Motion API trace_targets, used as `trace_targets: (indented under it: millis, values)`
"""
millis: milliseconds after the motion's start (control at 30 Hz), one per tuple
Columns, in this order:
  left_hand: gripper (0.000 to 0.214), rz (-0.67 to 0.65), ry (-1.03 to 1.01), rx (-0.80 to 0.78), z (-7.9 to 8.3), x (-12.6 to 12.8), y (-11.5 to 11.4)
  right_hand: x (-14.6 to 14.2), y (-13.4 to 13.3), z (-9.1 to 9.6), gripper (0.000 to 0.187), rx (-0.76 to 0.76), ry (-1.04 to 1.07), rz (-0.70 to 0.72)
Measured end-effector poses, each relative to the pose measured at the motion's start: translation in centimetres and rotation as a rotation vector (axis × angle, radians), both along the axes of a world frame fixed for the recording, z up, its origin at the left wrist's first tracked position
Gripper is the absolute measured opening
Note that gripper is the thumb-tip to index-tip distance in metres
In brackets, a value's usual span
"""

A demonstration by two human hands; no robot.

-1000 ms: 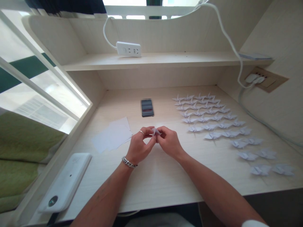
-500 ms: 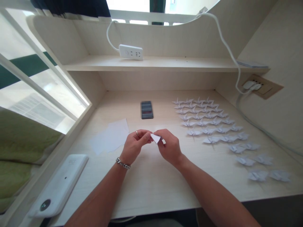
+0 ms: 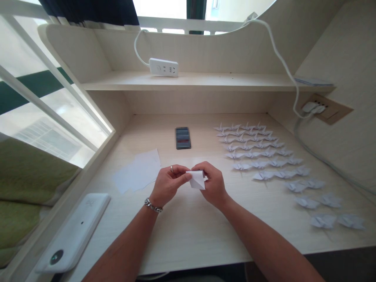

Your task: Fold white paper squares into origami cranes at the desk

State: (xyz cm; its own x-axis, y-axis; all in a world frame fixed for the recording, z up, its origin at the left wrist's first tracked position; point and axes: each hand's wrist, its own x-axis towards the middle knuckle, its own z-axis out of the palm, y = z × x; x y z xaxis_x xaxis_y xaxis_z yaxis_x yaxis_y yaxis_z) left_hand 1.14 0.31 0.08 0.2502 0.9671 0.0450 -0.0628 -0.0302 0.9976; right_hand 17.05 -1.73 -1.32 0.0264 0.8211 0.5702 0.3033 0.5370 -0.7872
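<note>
Both hands meet over the middle of the pale wooden desk [image 3: 188, 231]. My left hand [image 3: 168, 185], with a ring and a chain bracelet, pinches the left edge of a small folded white paper [image 3: 197, 179]. My right hand [image 3: 213, 184] grips the same paper from the right, fingers curled round it. The paper is held just above the desk, partly folded into a pointed shape. Loose white paper sheets [image 3: 137, 170] lie left of my hands. Several finished white paper cranes [image 3: 264, 156] stand in rows on the right.
A dark phone [image 3: 183, 138] lies behind my hands. A white device [image 3: 75, 233] rests near the front left edge. A power strip [image 3: 163, 67] sits on the shelf, its cable runs to a wall socket [image 3: 317, 107] at right. A window frame borders the left.
The folded paper has opened wider and now shows more between my fingers. Both hands have shifted slightly nearer to me; the view tilted a little.
</note>
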Motion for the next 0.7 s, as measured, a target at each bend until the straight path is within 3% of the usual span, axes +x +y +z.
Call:
trace_targets:
  millis: [233,433,700]
  values:
    - [0.021,-0.014,0.03,-0.04,0.2,0.0,0.1,0.2,0.4,-0.5,0.015,-0.227,0.201,0.112]
    - [0.023,0.089,-0.029,-0.099,-0.4,0.1,0.5,0.4,1.5,-0.8,0.021,-0.438,0.411,0.238]
    - [0.029,0.191,-0.099,-0.1,-1.1,0.2,0.8,0.4,1.7,-0.1,0.027,-0.522,0.572,0.15]
